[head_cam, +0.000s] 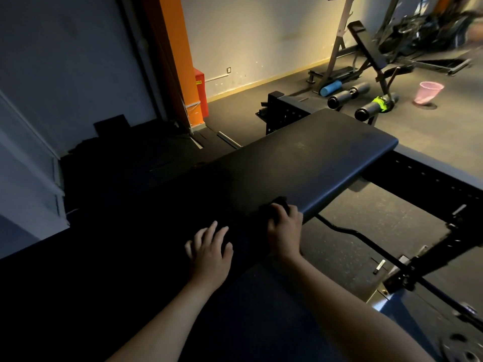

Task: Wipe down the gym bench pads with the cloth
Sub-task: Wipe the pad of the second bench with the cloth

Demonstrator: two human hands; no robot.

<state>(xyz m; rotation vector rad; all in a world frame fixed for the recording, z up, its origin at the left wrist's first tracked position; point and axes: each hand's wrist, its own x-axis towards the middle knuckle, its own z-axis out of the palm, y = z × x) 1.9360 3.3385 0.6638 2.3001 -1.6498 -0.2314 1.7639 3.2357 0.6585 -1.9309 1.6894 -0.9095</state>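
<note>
A long black bench pad (308, 158) runs from the near left to the far right in the head view. My right hand (283, 228) grips a dark cloth (274, 205) and holds it on the pad at its near right edge. Beside it, my left hand (209, 246) rests flat on the shaded near part of the pad with its fingers spread. The cloth is mostly hidden under my fingers and hard to make out in the shadow.
The bench's black perforated steel frame (431, 178) extends right, with a curved bar (352, 231) below it. Farther back stand an incline bench (366, 45), black foam rollers (347, 94), a blue roller (331, 88) and a pink basket (428, 93). An orange pillar (180, 56) rises at the left.
</note>
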